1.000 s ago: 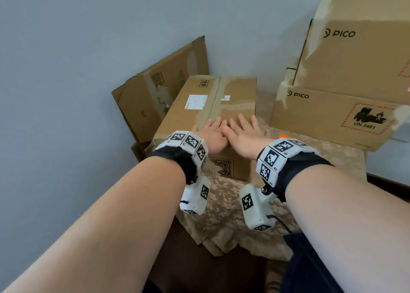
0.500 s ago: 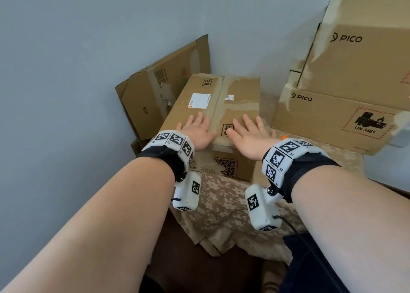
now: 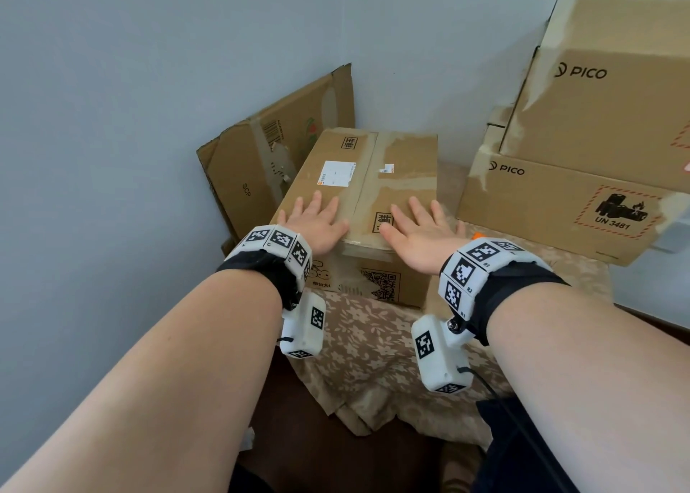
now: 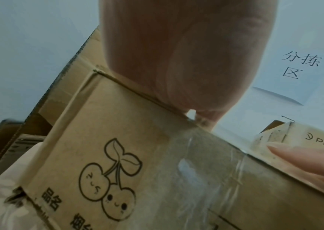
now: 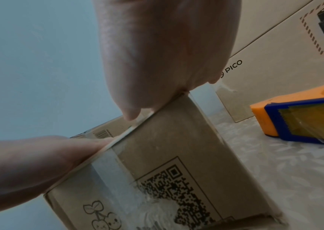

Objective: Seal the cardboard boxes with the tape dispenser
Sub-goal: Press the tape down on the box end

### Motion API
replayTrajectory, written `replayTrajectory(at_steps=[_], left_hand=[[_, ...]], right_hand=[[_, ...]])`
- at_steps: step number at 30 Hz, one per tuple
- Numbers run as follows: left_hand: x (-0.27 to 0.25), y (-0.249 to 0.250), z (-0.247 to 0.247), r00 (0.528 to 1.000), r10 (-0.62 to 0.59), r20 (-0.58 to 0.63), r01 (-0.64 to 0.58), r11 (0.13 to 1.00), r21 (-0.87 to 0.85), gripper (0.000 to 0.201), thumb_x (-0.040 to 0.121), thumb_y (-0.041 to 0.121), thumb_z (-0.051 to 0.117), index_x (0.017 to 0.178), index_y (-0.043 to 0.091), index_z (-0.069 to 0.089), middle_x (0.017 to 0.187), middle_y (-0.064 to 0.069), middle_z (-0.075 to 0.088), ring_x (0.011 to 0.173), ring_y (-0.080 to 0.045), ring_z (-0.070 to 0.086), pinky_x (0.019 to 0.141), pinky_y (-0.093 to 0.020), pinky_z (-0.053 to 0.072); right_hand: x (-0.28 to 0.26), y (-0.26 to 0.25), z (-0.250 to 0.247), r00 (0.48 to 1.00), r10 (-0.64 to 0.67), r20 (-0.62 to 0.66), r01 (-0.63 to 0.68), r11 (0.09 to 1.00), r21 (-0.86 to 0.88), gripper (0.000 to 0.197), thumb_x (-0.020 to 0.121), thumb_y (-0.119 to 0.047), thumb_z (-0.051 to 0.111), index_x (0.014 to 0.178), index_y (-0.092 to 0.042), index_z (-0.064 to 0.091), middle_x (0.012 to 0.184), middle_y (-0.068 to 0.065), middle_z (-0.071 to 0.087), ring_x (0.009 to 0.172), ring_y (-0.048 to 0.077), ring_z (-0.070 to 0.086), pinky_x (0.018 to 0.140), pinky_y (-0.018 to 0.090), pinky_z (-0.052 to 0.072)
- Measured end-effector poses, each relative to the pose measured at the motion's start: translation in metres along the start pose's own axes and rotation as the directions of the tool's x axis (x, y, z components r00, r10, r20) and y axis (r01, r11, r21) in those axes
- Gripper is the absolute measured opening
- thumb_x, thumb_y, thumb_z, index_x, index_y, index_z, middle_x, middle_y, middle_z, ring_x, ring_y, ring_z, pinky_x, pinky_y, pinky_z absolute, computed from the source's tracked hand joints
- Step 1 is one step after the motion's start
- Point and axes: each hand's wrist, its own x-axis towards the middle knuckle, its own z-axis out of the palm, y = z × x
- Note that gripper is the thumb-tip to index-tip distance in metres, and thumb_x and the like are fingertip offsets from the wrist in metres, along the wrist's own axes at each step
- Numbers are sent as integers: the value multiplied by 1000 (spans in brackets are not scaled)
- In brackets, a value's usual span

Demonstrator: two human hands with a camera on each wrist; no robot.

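A closed cardboard box (image 3: 377, 171) stands in the middle on a flowered cloth, with clear tape along its top seam and down its front face (image 4: 196, 179). My left hand (image 3: 317, 220) lies flat on the left half of the lid, fingers straight. My right hand (image 3: 418, 227) lies flat on the right half, fingers spread. An orange and blue tape dispenser (image 5: 302, 123) lies on the cloth right of the box; in the head view only its orange tip (image 3: 477, 235) shows behind my right hand.
Two stacked PICO boxes (image 3: 560, 209) stand at the right, close to the dispenser. A flattened carton (image 3: 261, 156) leans on the wall at back left. The flowered cloth (image 3: 366, 347) hangs over the table's front edge.
Both hands slid apart along the lid, from touching at the middle seam to the left and right halves. The box has not moved.
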Motion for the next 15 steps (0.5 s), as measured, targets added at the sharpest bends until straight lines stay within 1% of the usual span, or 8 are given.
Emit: replayTrajectory(at_steps=[4, 7, 12, 15], left_hand=[[2, -4, 2, 999, -41, -3, 41, 999, -17, 56, 95, 61, 17, 147, 49, 0, 159, 3, -14, 145, -32, -12, 114, -55, -6], [3, -8, 1, 997, -70, -12, 70, 997, -40, 56, 92, 65, 17, 145, 54, 2, 159, 5, -13, 144, -35, -14, 113, -56, -7], [1, -7, 0, 995, -99, 3, 99, 990, -104, 57, 92, 66, 16, 146, 52, 3, 159, 6, -15, 143, -35, -18, 114, -56, -7], [-4, -6, -1, 988, -154, 9, 154, 976, -156, 63, 92, 67, 17, 149, 46, 2, 158, 5, -16, 143, -35, -19, 114, -58, -6]], right_hand=[[1, 1, 1, 1000, -4, 4, 4, 1000, 15, 61, 95, -65, 9, 151, -43, 0, 158, -11, -19, 145, 19, -22, 115, 55, -10], [2, 2, 1, 1000, -14, 7, 14, 1000, 15, 60, 95, -65, 9, 151, -44, 0, 158, -11, -19, 145, 19, -23, 115, 55, -10], [2, 6, 2, 999, -42, 18, 41, 997, 60, 59, 95, -64, 10, 150, -45, 2, 158, -12, -19, 144, 18, -25, 114, 54, -12], [3, 10, 0, 997, -68, 28, 65, 993, 102, 55, 98, -58, 15, 150, -45, 5, 158, -12, -18, 144, 18, -24, 116, 54, -8]])
